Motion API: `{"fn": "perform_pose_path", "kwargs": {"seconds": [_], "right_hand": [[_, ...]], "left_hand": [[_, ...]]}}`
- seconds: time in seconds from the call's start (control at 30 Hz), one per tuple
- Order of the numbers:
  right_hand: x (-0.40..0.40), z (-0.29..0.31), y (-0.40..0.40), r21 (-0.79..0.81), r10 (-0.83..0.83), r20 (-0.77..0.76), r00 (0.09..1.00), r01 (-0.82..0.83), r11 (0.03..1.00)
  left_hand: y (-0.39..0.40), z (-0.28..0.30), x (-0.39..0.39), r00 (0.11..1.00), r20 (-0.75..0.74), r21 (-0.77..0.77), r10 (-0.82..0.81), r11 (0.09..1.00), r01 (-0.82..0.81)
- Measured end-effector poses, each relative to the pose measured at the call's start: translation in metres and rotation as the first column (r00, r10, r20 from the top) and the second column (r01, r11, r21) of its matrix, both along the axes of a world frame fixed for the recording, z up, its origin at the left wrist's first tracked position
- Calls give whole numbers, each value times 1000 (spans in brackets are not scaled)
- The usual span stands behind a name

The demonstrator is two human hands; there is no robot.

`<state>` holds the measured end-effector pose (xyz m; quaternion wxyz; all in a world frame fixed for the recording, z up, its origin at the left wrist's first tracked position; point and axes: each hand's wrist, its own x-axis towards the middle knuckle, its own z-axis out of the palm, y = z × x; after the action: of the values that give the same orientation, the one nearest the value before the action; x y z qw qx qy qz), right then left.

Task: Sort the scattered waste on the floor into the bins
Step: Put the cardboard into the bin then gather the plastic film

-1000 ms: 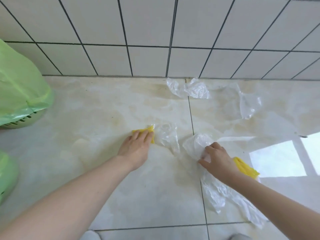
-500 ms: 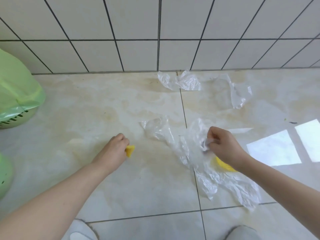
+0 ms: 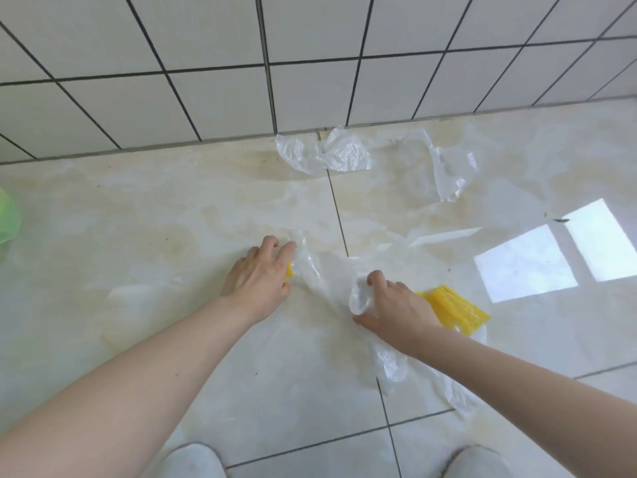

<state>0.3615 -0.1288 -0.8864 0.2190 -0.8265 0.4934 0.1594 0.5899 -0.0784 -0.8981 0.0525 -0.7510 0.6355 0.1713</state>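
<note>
The landmark here is the dark grout line (image 3: pixel 339 215) running away from the camera across the pale marbled floor (image 3: pixel 144 208). Just left of that line, the left hand (image 3: pixel 260 276) lies palm down with its fingers spread and reaching onto the edge of a clear plastic bag (image 3: pixel 320 274); a small yellow scrap (image 3: pixel 290 270) peeks out from under the palm, between thumb and forefinger, and whether the hand pinches it or merely covers it cannot be told. The bag crosses the grout line and trails back toward the camera under the right forearm. Just right of the line, the right hand (image 3: pixel 396 307) rests on the same bag, its fingers curled round a bunched fold of film and the thumb stretched flat on the floor. Touching the far side of that hand lies a ribbed yellow wrapper (image 3: pixel 455 310), partly on the bag's film. Farther along the line, at the foot of the white tiled wall (image 3: pixel 310 63), a crumpled clear plastic sheet (image 3: pixel 331 155) straddles the line, and a second clear piece (image 3: pixel 448 170) lies well to its right. Far left of the line, a green bin liner (image 3: pixel 7 219) shows at the frame's edge. No brand, label or writing can be read on anything.
</note>
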Motion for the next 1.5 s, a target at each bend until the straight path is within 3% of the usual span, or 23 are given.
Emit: {"fn": "perform_pose_path", "kwargs": {"seconds": [0.13, 0.2, 0.27, 0.33, 0.43, 0.53, 0.67, 0.83, 0.93, 1.03, 1.13, 1.2, 1.27, 1.37, 1.43, 1.5], "right_hand": [[6, -5, -9, 35, -58, 133, 989, 54, 998], [10, -1, -16, 144, -219, 303, 927, 183, 973], [16, 11, -24, 380, -479, 452, 753, 324, 866], [18, 26, -32, 624, -707, 498, 501, 359, 694], [17, 37, -48, 801, -855, 464, 231, 304, 517], [11, 40, -67, 878, -913, 407, 18, 267, 397], [-5, 44, -90, 850, -902, 424, -84, 381, 364], [-20, 49, -126, 813, -879, 461, -125, 457, 361], [-22, 54, -156, 647, -811, 585, -20, 615, 451], [-24, 47, -185, 399, -718, 656, 232, 701, 591], [-26, 26, -206, 164, -628, 485, 608, 642, 749], [-28, 13, -211, 92, -570, 289, 769, 570, 816], [-29, 5, -208, 44, -523, 173, 834, 524, 850], [-39, -5, -198, -179, -331, 97, 939, 343, 922], [-47, -8, -192, -242, -255, 74, 964, 266, 933], [-54, -9, -189, -213, -286, 129, 950, 308, 927]], "left_hand": [[-9, -9, 5, 999, -12, -67, 30, 997, -30], [-12, -12, 9, 999, -8, -119, -40, 992, 39], [-13, -14, 15, 994, 19, -157, -109, 981, 111], [-17, -15, 18, 994, 1, -173, -106, 979, 104], [-30, -15, 19, 994, -109, -253, -6, 967, -22], [-52, -12, 19, 974, -212, -294, 78, 946, -139], [-85, -2, 18, 963, -262, -349, 70, 923, -162], [-120, 12, 10, 943, -326, -398, 66, 895, -200], [-141, 17, 11, 982, -187, -382, -36, 923, -39], [-163, 16, 16, 994, -99, -287, -35, 958, 6], [-176, 4, 23, 998, -34, -82, -45, 996, 42], [-176, -5, 24, 998, -42, 12, -56, 998, 57], [-169, -9, 21, 999, -34, -18, -26, 999, 26], [-156, -11, 19, 997, 68, -179, -41, 982, 53], [-147, -13, 19, 998, 61, -206, -27, 978, 39], [-139, -16, 18, 999, 37, -168, 5, 986, 1]]}}
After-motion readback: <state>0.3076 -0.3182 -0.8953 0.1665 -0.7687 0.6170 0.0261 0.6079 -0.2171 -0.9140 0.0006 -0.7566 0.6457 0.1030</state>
